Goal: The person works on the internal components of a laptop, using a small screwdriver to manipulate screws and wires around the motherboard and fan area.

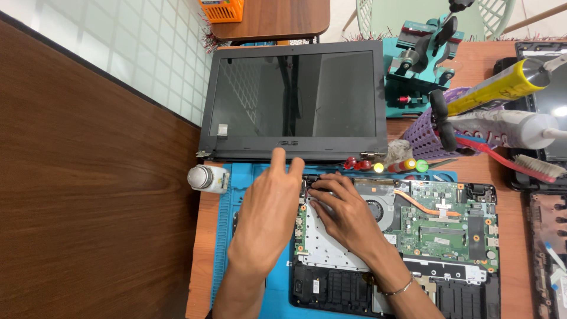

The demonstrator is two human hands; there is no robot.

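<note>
An opened laptop base lies on a blue work mat, its green circuit board, fan and copper heat pipe exposed. The detached dark laptop screen lies flat just beyond it. My left hand rests at the base's upper left corner, fingers apart and pointing toward the screen's lower bezel. My right hand lies on the silver plate at the base's left part, fingertips pressed at its top left corner by the hinge area. A thin bracelet circles my right wrist. What the fingertips pinch is hidden.
A small white bottle stands left of the mat. Several screwdrivers with coloured handles lie between screen and base. A purple basket holds tubes and a brush. A teal clamp jig stands behind; other laptop parts lie at right.
</note>
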